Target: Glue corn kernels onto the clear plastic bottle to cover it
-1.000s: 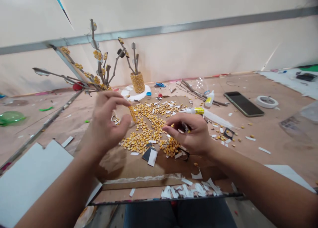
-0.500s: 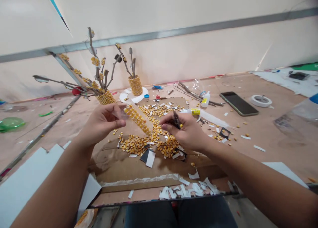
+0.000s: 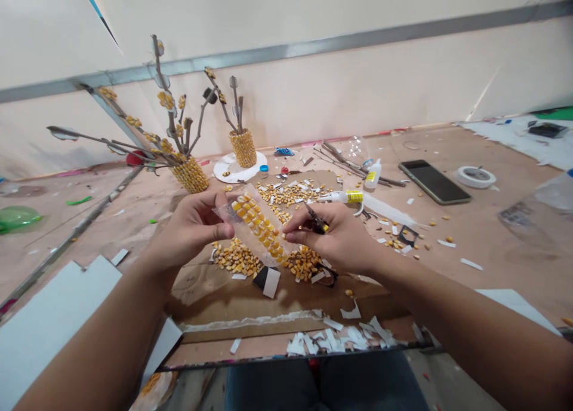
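Left hand (image 3: 199, 224) pinches plastic strip (image 3: 270, 215) bearing corn rows (image 3: 261, 227); cardboard (image 3: 250, 303) below strip. Right hand (image 3: 333, 235) gripping dark object (image 3: 319, 223), fingertips (image 3: 293, 237) nearly together at strip's right edge, can't tell what's between. Phone (image 3: 434, 181) right of strip.

The strip (image 3: 267, 232) was clear plastic, flat and see-through, with rows of yellow kernels packed along its middle and bare margins on both sides. It was raised over a pile of loose corn, slanting from its upper-left end, pinched in the left hand (image 3: 199, 224), down to the right. A small dark piece (image 3: 319, 223), partly hidden, sat in the right hand (image 3: 342, 235), beside the strip.
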Tool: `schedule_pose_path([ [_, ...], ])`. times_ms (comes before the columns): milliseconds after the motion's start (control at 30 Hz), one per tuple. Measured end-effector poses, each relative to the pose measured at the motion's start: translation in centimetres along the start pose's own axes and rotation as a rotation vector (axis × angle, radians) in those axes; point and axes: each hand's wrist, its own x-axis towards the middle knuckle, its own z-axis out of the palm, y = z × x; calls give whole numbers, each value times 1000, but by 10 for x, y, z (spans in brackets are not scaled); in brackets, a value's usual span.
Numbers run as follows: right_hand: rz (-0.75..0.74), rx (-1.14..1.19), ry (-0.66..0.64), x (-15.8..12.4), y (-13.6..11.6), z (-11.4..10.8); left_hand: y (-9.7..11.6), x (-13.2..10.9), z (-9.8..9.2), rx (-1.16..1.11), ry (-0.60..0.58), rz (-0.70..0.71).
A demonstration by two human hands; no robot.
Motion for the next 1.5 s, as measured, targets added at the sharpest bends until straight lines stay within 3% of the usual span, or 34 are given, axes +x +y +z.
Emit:
schedule_pose_path([
  [367,160,78,-62,3,0,-1,0,-1,5,-41,-42,-28],
  [1200,204,53,-95,1,-5,0,-1,-4,2,45,11,-45],
  [1333,138,-8,1,4,1,-6,6,-1,-13,149,132,22],
  [1500,128,-70,131,8,13,-11,8,4,-40,510,323,-6],
])
